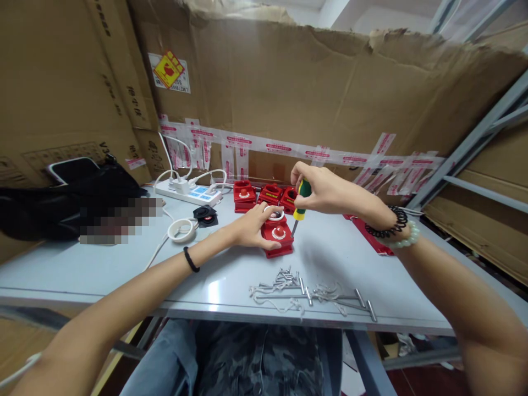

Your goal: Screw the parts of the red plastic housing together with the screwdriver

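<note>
A red device with a round knob and a white dial (279, 242) lies on the table under my left hand (251, 226). The fingers of that hand wrap round its left side, next to a white ring (274, 212) on its far part. My right hand (317, 188) is closed on a screwdriver (304, 197) with a green and yellow handle. The screwdriver points down, and its tip meets the device's right edge; the screw, if any, is too small to make out. Several similar red devices (244, 193) stand just behind.
Metal T-shaped rods, screws and white string (309, 294) lie near the table's front edge. To the left are a white ring (181, 231), black parts (205, 216), a power strip (187, 192) with cables and a black bag (74, 206). A red strip (373, 236) lies at right; cardboard (289, 88) walls the back.
</note>
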A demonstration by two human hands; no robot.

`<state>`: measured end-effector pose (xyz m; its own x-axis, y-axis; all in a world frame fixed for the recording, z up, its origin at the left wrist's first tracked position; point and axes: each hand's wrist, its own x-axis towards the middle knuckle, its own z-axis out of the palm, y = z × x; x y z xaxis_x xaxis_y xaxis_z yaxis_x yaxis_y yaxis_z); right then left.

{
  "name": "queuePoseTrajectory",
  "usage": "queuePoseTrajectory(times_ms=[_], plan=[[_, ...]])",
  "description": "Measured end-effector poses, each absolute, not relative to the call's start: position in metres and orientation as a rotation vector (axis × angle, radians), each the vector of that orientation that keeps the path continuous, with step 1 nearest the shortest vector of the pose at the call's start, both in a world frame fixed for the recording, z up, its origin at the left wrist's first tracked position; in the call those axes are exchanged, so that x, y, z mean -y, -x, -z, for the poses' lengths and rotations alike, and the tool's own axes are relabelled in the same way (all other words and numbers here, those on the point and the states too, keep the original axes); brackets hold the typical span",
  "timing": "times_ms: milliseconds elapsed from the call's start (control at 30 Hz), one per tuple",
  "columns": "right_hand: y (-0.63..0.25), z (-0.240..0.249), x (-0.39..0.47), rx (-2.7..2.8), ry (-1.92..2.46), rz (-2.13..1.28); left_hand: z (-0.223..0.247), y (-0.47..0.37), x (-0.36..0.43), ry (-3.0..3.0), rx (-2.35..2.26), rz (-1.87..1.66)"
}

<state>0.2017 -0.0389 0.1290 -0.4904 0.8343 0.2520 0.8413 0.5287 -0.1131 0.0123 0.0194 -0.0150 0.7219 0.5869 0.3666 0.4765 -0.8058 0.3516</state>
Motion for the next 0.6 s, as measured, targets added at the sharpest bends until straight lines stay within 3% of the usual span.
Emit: queuePoseTrajectory(times_ms=[200,433,600], plan=[[-0.2018,-0.1261,0.0376,2.375,1.514,0.230,0.0145,-0.0121,-0.0186,-2.696,-0.850,-0.674],[-0.2048,-0.1288,0.0396,2.454,1.438,0.041,0.0149,-0.0124,-0.0200,-2.708,-0.818,-0.695],[-0.2034,-0.1230,0.0373,2.386,1.415,0.188,0.0147,-0.0124,-0.0198,-2.696,-0.837,-0.685]])
